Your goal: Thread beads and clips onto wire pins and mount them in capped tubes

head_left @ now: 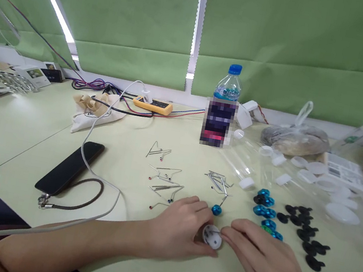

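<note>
"What's on the left side?"
"A black rectangular smartphone (70,168), then thin bent silver metal rods (167,187)."
"And the left hand (181,225)?"
"Curled around a small white round plastic piece (212,240), which sits between both hands."
"The right hand (263,258)?"
"Fingertips bunched at that piece's rim; whether they grip anything, I cannot tell."
"Farther right?"
"Shiny blue rounded pieces (259,210), then small black plastic pieces (313,263)."

Free tabletop (184,132) left of bottle (228,88)

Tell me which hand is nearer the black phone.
Left. The left hand is to the right of the phone; the right hand is farther right, beyond the left one.
</note>
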`<state>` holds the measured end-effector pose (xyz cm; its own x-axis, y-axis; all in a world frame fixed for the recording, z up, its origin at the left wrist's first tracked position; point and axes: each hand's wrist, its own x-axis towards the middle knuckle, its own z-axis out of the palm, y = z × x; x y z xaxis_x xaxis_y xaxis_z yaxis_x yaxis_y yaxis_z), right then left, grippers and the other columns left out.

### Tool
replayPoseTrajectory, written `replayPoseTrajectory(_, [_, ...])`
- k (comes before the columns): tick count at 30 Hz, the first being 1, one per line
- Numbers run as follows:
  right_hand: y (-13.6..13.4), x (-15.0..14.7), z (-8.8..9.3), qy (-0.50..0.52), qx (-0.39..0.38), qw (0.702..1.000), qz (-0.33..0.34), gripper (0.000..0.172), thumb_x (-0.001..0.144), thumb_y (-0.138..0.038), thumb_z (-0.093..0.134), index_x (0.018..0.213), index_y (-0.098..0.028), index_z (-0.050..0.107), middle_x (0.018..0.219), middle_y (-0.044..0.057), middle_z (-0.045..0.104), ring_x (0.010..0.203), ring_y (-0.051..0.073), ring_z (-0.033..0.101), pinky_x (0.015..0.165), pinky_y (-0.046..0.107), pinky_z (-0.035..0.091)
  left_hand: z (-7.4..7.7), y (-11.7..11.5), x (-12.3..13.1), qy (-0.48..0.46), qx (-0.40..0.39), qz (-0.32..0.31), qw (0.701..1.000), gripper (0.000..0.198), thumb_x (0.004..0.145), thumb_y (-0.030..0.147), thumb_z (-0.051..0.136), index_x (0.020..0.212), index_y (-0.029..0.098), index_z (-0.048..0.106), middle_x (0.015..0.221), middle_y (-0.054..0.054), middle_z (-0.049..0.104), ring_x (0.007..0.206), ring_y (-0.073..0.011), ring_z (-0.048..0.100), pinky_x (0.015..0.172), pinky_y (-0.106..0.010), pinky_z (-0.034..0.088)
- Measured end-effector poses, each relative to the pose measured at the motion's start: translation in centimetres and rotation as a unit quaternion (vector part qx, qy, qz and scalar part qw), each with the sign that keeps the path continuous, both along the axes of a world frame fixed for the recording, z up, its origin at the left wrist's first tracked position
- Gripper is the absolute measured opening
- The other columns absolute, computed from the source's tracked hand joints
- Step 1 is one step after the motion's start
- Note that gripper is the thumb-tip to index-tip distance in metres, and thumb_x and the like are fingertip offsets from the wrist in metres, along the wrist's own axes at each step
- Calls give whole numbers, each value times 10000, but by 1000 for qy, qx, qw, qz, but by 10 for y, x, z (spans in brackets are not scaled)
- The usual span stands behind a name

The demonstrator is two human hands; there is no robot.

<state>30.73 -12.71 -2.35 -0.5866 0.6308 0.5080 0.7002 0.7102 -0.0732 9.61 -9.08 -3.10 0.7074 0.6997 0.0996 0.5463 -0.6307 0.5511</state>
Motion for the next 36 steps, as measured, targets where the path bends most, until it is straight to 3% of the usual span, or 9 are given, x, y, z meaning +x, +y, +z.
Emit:
replayPoseTrajectory(18, [0, 0, 1, -25, 16, 999, 14, 391, 1009, -121, 319, 853, -156, 676, 798, 84, 666, 611, 157, 604, 508, 283, 371, -2, 0, 1, -6, 9, 5, 1000, 402, 744, 516, 734, 867, 183, 547, 852, -29, 616, 782, -191, 556, 697, -304, 447])
replayPoseTrajectory(24, [-1, 3, -3, -29, 15, 999, 10, 357, 990, -99, 349, 858, -168, 674, 813, 77, 663, 649, 165, 626, 551, 280, 415, -2, 0, 0, -6, 4, 6, 1000, 391, 749, 515, 727, 877, 190, 552, 849, -26, 610, 794, -192, 559, 707, -302, 449])
replayPoseTrajectory(30, [-2, 8, -10, -32, -52, 998, 4, 392, 1008, -142, 285, 932, -174, 668, 887, 98, 652, 684, 166, 635, 569, 269, 472, -2, 1, 1, -19, 8, 16, 1000, 402, 752, 514, 721, 920, 186, 558, 859, -30, 618, 791, -192, 557, 711, -307, 447])
replayPoseTrajectory(36, [3, 5, -14, -5, -114, 993, -11, 416, 1022, -205, 278, 902, -187, 676, 748, 45, 607, 589, 141, 633, 530, 233, 510, 1, 0, 1, -38, 11, 42, 998, 357, 772, 487, 699, 920, 187, 574, 837, -22, 632, 800, -190, 552, 710, -297, 439])
